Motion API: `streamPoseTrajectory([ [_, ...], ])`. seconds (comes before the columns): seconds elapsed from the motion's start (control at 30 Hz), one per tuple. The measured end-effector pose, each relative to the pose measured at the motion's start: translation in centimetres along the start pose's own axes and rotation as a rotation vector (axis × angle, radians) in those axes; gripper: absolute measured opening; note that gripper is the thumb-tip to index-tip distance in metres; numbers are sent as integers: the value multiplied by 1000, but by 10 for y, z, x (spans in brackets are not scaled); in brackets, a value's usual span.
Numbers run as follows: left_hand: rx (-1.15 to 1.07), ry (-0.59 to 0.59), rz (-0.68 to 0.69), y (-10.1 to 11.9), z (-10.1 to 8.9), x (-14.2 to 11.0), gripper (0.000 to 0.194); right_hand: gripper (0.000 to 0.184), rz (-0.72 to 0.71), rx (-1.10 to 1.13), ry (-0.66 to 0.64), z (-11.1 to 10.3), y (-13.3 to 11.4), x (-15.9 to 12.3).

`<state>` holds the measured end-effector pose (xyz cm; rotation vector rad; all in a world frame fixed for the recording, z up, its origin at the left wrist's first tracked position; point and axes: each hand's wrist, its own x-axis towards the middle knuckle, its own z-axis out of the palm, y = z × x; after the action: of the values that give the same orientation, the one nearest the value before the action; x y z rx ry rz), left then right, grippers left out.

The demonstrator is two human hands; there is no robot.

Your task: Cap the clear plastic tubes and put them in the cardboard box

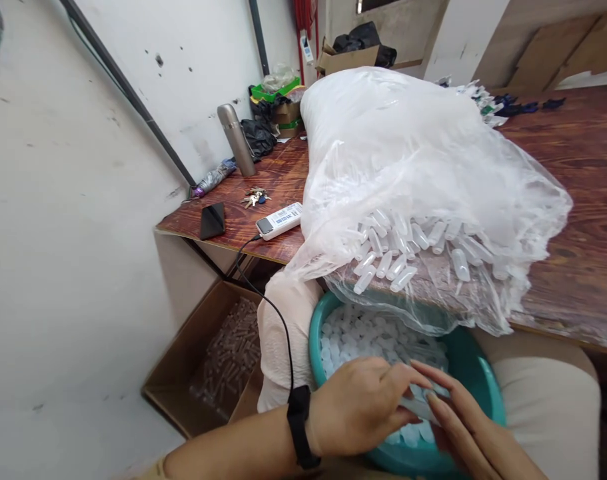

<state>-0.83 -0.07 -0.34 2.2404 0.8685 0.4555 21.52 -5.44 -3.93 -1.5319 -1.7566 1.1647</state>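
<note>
Over a teal basin (pixel 316 331), my left hand (pixel 356 403) and my right hand (pixel 470 427) meet with bent fingers. Between them is a translucent plastic tube (pixel 419 408), gripped from both sides and partly covered by the fingers. A black band with a cable circles my left wrist. Inside the basin lie many small whitish translucent plastic pieces (pixel 368 337). Beyond it, loose translucent tubes (pixel 383 263) spill from the mouth of a large white plastic bag (pixel 388 140) on the table's edge.
On the wood-grain table (pixel 283 170) are a phone (pixel 212 221), keys (pixel 256 197), a white device (pixel 282 221) with the black cable, and a steel flask (pixel 236 141). A cardboard box (pixel 178 360) of clear tubes stands low at left, near the wall.
</note>
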Motion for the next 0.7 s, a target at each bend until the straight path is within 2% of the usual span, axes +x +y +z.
streamPoseTrajectory([
  [0.13, -29, 13, -14, -1, 0, 0, 36, 52, 59, 1, -65, -1, -19, -1],
  [0.27, -41, 0, -15, -3, 2, 2, 36, 54, 107, -16, -76, -2, -21, 0],
  [0.6, -2, -32, -60, -5, 10, 0, 37, 47, -56, -121, -35, -2, -20, 3],
  [0.7, 23, -55, -40, -7, 10, 2, 40, 46, 16, -105, -75, 1, -19, 7],
])
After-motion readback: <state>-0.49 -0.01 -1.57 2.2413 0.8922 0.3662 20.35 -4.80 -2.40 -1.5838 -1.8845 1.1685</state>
